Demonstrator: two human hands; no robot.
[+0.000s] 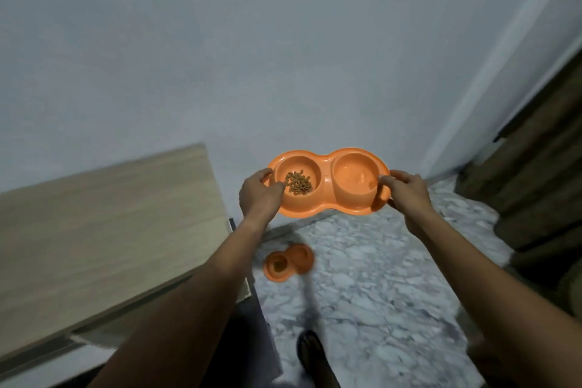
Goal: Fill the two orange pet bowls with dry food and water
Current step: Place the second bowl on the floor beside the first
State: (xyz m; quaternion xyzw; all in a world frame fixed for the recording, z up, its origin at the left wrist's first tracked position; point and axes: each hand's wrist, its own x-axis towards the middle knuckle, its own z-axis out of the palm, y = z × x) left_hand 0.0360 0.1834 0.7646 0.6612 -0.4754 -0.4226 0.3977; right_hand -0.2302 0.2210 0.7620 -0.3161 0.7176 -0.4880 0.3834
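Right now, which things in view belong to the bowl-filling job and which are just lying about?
Job: held bowl, kibble in its left cup, floor bowl, left hand and right hand gripping the held bowl's ends.
Lying about: table, curtain.

A plain pale blue-grey wall filled the upper view, in dim, even light. Below lay a grey-and-white marbled floor — a light wooden tabletop at left, brown curtains at right.

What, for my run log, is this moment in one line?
left hand: grips double bowl; right hand: grips it; dry food: left cup; second bowl: on floor
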